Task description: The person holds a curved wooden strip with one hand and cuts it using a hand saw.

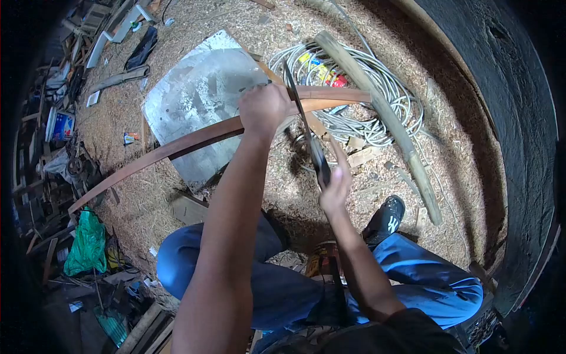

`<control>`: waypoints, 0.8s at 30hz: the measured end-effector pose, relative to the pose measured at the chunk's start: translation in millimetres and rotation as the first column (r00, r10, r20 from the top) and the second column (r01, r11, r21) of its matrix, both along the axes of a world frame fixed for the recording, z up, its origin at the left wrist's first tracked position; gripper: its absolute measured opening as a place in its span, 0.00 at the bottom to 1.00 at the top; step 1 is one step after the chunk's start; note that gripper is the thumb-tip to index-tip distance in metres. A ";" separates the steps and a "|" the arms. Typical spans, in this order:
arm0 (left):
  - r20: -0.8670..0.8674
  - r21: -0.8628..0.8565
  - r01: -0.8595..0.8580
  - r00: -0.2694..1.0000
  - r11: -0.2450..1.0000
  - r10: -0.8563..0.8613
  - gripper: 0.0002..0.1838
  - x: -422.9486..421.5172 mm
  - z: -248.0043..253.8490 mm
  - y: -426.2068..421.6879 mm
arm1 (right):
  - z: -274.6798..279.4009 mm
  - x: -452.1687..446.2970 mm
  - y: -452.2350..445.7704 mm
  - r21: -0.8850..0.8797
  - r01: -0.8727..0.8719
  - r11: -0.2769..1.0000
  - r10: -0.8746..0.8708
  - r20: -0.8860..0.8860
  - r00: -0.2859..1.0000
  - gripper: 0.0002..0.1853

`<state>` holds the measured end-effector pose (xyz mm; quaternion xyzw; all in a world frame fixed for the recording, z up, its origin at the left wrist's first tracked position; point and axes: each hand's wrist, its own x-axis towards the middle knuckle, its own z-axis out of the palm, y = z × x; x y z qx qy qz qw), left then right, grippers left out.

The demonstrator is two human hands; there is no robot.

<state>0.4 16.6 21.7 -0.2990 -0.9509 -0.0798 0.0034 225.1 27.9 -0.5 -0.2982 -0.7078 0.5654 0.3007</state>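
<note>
A long, curved strip of reddish-brown wood (177, 144) runs across the view, tilted up to the right. My left hand (263, 109) is wrapped round it near its upper right part. In my right hand (336, 187) is the dark handle of what looks like a handsaw (302, 115), its long narrow blade seen almost edge-on. That blade crosses the strip just right of my left fist. Some of my right fingers reach forward beside the handle. Whether the blade's teeth touch the wood, I cannot make out.
Below the strip lies a stained metal sheet (206, 76). A grey cable coil (401, 112) lies right of it, with a rough wooden pole (407, 144) across it. Wood shavings cover the ground. Scrap wood and a green bag (86, 245) are at left; a dark curved wall (519, 135) stands right.
</note>
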 end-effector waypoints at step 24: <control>0.095 -0.038 -0.028 0.995 0.999 0.032 0.20 0.0 6.8 -0.5 | -12.7 65.1 -37.3 -0.046 -0.022 0.999 0.021 -0.028 0.999 0.29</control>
